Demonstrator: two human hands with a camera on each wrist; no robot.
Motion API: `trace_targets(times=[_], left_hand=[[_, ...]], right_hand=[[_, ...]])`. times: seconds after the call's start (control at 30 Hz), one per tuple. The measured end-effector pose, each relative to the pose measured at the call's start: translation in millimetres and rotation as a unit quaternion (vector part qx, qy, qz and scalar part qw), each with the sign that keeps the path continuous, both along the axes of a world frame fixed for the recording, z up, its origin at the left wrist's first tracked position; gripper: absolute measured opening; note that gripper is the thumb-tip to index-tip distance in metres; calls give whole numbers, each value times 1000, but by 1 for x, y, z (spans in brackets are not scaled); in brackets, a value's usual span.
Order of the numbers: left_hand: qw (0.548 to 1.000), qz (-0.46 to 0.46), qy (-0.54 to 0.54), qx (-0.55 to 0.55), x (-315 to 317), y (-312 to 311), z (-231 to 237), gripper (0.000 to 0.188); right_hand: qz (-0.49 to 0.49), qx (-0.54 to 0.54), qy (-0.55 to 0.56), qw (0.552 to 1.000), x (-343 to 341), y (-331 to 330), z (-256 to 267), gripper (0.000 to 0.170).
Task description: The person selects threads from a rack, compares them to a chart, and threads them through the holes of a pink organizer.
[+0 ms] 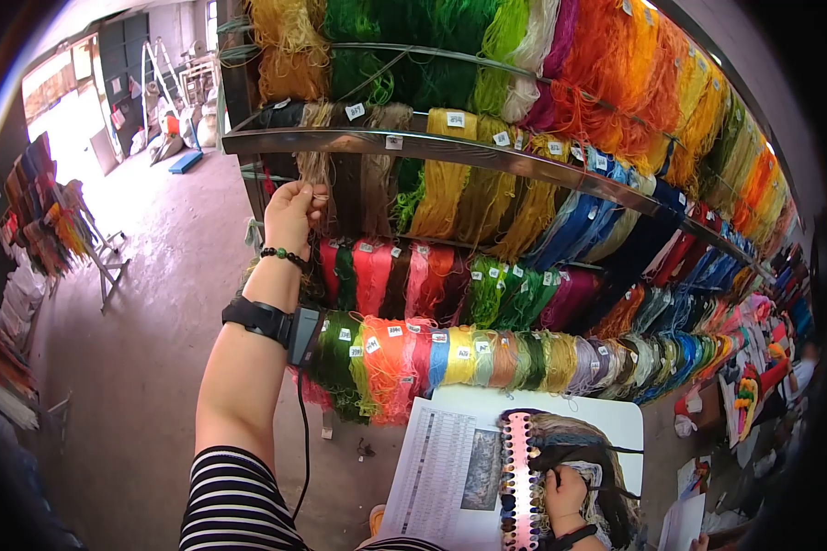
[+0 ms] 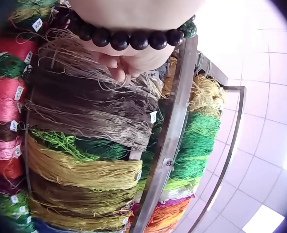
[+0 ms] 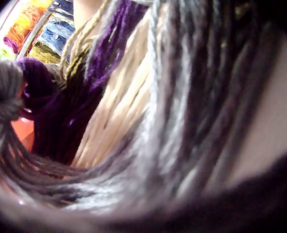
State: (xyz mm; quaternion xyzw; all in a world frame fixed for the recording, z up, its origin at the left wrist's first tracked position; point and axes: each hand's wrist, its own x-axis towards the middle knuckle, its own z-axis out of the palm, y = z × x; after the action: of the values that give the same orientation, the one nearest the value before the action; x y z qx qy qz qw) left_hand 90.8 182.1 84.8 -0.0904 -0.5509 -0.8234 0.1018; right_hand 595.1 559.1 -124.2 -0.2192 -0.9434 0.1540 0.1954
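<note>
At the upper left of the rack my left hand [image 1: 292,219] pinches strands of a beige thread hank [image 1: 315,163] that hangs over a bar. Dark brown hanks [image 2: 85,92] lie beside it in the left wrist view, under the beaded bracelet. Low in the head view my right hand [image 1: 566,500] grips threads on a sample strip [image 1: 518,468], a pink strip with a row of knotted thread bunches along its edges. Grey threads [image 3: 177,97] sweep close across the right wrist view, with cream threads [image 3: 116,104] and purple threads [image 3: 41,121] behind, hiding the right fingers there.
A metal rail [image 1: 358,140] with number labels crosses before the upper hanks. Lower rows hold coloured hanks [image 1: 459,358]. A white board with a printed sheet [image 1: 432,464] lies under the sample strip. Another thread rack [image 1: 50,216] stands at the left. A black cable [image 1: 305,441] hangs from the left wrist.
</note>
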Motion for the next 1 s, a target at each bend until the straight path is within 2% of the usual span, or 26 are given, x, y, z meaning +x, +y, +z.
trace_targets(times=[0.2,0.4,0.5,0.6,0.7,0.73,0.83,0.87,0.97,1.0], left_hand=[[1000,-3,10,-6,5,1,0,14],[999,-11,-29,-15,26,2,9,13],[998,28,-18,-45,16,0,0,15],[950,157,88,-254,-18,-7,-22,19],[949,121,54,-286,-31,-6,-20,24],[890,214,90,-393,-27,-5,-15,29],[893,257,68,-363,-16,4,4,31],[876,287,69,-382,-18,5,5,31],[868,302,68,-388,-15,6,10,32],[881,284,61,-374,-15,6,10,31]], right_hand=[[-3,-2,2,1000,1,1,-4,16],[-5,6,-8,1000,1,0,-2,18],[-6,4,-12,1000,0,0,-1,18],[-8,6,-15,1000,1,1,-3,18],[-9,3,-8,1000,0,-1,-1,18],[-11,2,-9,1000,0,-1,-1,18],[-12,-3,-12,1000,0,-1,-1,18],[-11,-6,-14,1000,0,0,-2,18],[-11,-5,-18,1000,1,0,-1,18],[-11,-4,-19,1000,1,-1,-2,18]])
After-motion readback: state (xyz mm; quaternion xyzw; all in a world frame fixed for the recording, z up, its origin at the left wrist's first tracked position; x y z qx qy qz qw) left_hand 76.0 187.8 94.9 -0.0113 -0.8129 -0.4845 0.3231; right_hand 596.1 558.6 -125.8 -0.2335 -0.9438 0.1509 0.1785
